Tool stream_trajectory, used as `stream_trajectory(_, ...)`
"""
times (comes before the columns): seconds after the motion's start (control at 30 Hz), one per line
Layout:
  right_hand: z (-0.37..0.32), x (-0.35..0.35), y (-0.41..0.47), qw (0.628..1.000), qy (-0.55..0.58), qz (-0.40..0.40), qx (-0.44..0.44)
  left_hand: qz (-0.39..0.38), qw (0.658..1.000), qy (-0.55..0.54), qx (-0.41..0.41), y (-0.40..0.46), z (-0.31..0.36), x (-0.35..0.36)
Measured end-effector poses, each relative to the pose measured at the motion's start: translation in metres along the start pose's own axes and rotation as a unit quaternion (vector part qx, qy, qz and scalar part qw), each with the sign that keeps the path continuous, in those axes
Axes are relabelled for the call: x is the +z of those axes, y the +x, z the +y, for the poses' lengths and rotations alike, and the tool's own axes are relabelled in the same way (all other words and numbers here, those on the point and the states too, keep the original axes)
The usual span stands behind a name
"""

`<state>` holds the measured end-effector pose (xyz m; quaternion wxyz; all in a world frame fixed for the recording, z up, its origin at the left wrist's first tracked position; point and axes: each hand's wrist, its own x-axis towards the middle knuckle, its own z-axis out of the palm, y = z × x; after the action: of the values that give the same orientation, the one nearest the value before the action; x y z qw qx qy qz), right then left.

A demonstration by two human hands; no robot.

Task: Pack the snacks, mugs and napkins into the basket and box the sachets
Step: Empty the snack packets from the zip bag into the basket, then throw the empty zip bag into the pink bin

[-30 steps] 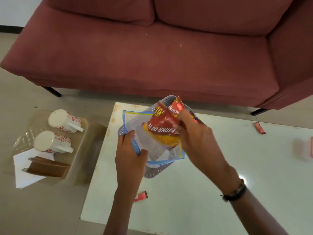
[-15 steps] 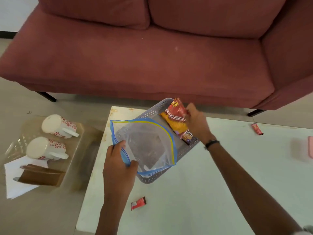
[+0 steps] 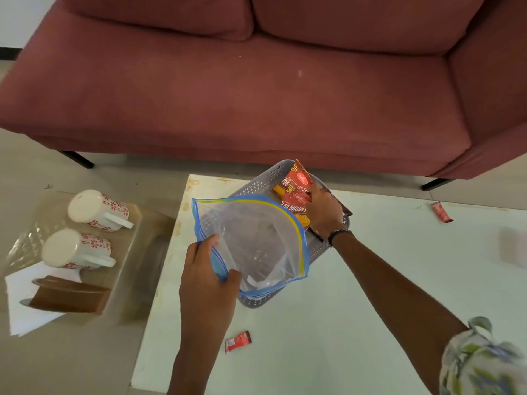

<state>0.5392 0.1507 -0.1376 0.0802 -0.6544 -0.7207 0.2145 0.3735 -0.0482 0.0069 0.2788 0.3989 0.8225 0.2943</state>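
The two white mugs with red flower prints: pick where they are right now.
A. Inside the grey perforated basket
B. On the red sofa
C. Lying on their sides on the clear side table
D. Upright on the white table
C: the two white mugs with red flower prints lie on their sides on the clear side table, apart from the grey perforated basket.

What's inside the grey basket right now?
Red and yellow snack packets lie at the far end of the grey basket, with the right hand on them. The clear zip bag, held by the left hand, covers the rest.
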Motion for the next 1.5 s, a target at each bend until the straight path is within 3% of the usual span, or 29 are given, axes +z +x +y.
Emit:
stream_trajectory(0.17,0.007,-0.029,-0.052,0.991,0.131,0.025,-0.009,0.018,0.997,-0.072,-0.024,0.001,0.007,0.004)
stream_trajectory(0.27,0.021,-0.046,-0.116,0.965,0.224,-0.11,-0.081,0.032,0.988,-0.146,-0.044,-0.002,0.024,0.007)
stream_trajectory(0.33,0.012,-0.059,-0.151,0.95,0.255,-0.146,-0.11,0.024,0.981,-0.188,-0.04,-0.006,0.038,0.01)
stream_trajectory(0.43,-0.009,-0.076,-0.17,0.926,0.363,-0.055,-0.086,-0.035,0.959,-0.278,-0.044,-0.014,0.064,0.012)
stream_trajectory(0.53,-0.006,-0.093,-0.167,0.92,0.384,0.041,-0.058,-0.079,0.938,-0.336,-0.035,-0.022,0.088,0.01)
stream_trajectory(0.67,0.023,-0.126,-0.171,0.887,0.46,0.038,-0.024,-0.044,0.919,-0.391,0.04,-0.035,0.101,0.013)
stream_trajectory(0.77,0.049,-0.159,-0.184,0.842,0.538,0.043,-0.012,0.004,0.932,-0.358,0.05,-0.042,0.091,0.035)
stream_trajectory(0.87,0.082,-0.187,-0.199,0.812,0.58,0.065,0.016,-0.077,0.949,-0.305,-0.029,-0.053,0.08,0.075)
stream_trajectory(0.97,0.122,-0.203,-0.212,0.797,0.598,0.075,0.038,-0.187,0.934,-0.299,-0.054,-0.076,0.087,0.117)
stream_trajectory(1.1,0.199,-0.218,-0.224,0.778,0.623,0.015,0.08,-0.222,0.907,-0.353,-0.065,-0.113,0.119,0.182)
stream_trajectory(1.27,0.338,-0.236,-0.247,0.653,0.722,-0.121,0.193,-0.322,0.876,-0.356,-0.051,-0.161,0.178,0.283)
stream_trajectory(1.33,0.392,-0.251,-0.255,0.627,0.726,-0.178,0.218,-0.377,0.865,-0.327,-0.046,-0.181,0.205,0.328)
stream_trajectory(1.4,0.431,-0.263,-0.26,0.649,0.698,-0.197,0.229,-0.418,0.855,-0.302,-0.05,-0.194,0.225,0.362)
stream_trajectory(1.5,0.494,-0.285,-0.271,0.745,0.608,-0.132,0.238,-0.458,0.845,-0.265,-0.078,-0.215,0.254,0.413)
